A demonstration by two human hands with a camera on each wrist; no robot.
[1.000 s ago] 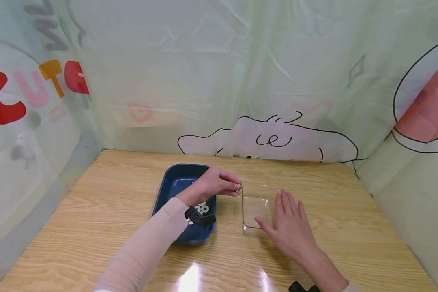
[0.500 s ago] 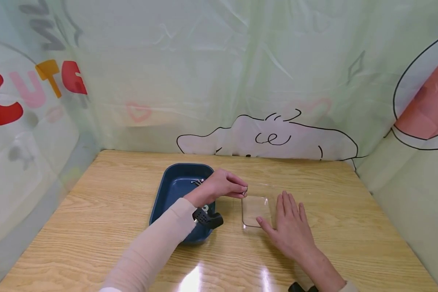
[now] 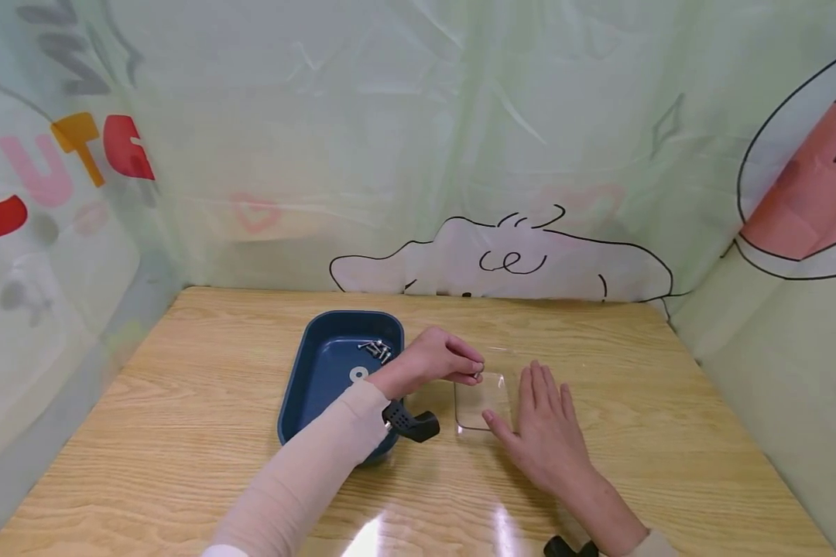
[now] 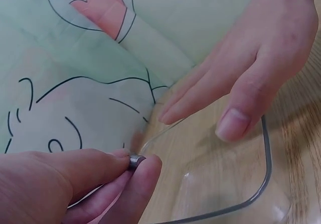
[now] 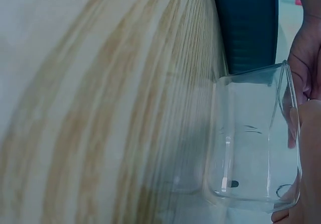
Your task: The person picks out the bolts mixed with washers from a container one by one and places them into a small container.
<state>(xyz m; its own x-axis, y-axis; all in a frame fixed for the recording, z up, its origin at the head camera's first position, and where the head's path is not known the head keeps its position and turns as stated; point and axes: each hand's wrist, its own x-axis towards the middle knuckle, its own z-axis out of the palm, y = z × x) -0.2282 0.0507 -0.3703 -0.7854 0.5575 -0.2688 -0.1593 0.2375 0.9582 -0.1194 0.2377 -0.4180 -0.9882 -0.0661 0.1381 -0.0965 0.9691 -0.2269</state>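
My left hand (image 3: pixel 437 357) pinches a small metal screw (image 4: pixel 134 161) between thumb and fingertips, and only its end shows. That hand hangs over the back left part of a clear, open plastic box (image 3: pixel 457 406), whose dark-looking rim (image 4: pixel 268 156) shows in the left wrist view. Along the box's right side lies my right hand (image 3: pixel 546 433), fingers straight and thumb spread over the near rim; it appears to touch the box. To the left stands a dark blue tray (image 3: pixel 294 379) holding several screws (image 3: pixel 376 350) and a pale washer (image 3: pixel 358 369), partly covered by my left forearm.
All of this stands on a wood-grain table (image 3: pixel 202 387). A printed curtain (image 3: pixel 320 155) closes off the back and both sides. Each wrist wears a black camera mount (image 3: pixel 411 424). The blue tray sits close by the box's left side.
My left hand has moved right, from beside the box's left edge to over the box, still pinching the screw. More of the tray's screws now show. The right hand stays put.
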